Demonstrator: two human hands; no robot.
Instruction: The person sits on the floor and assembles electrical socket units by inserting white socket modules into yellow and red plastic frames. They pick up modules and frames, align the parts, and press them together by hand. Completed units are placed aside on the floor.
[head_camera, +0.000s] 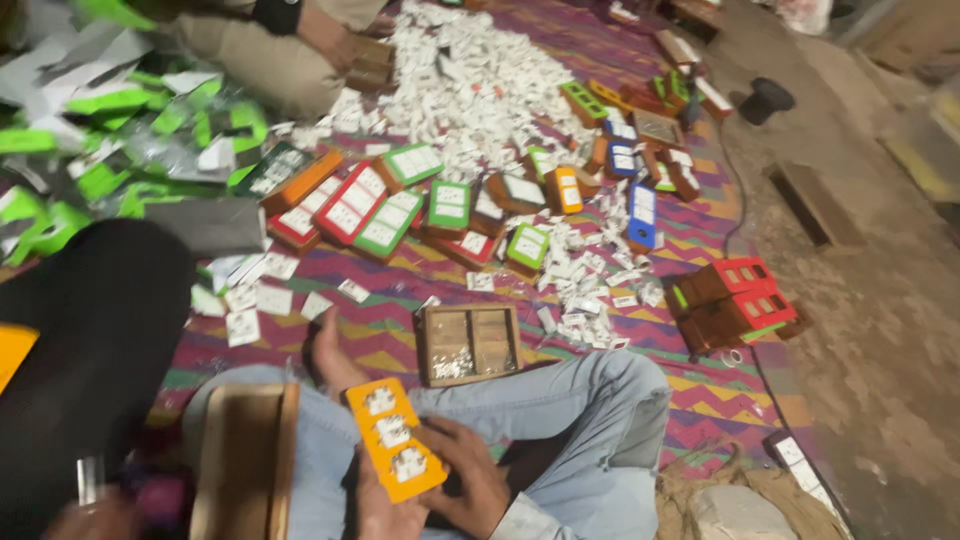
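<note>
Down at the lap of the person in blue jeans sits the orange plate (396, 439), a long plastic faceplate with three white sockets set in it, tilted across the crossed legs. The right hand (470, 480) grips its lower right edge, fingers curled narrow around the plate. The left hand (378, 512) comes up from under the plate's near end; most of it is cut off by the bottom of the view, so I cannot tell how its fingers lie.

Just left of the plate, an open wooden box (243, 462) leans on the knee, its lower end out of view. Just beyond the plate, past a bare foot (330, 358), a small wooden tray (468, 343) with two compartments holds tiny pale bits, too small to make out. Further beyond the plate, a heap of white parts (470, 80) spreads over the patterned mat (380, 330), ringed by red, green, orange and blue faceplates. Far beyond the plate, another seated person (270, 50) shows only legs and an arm. Left of the plate, a dark blurred shape (90, 340) blocks the corner.
</note>
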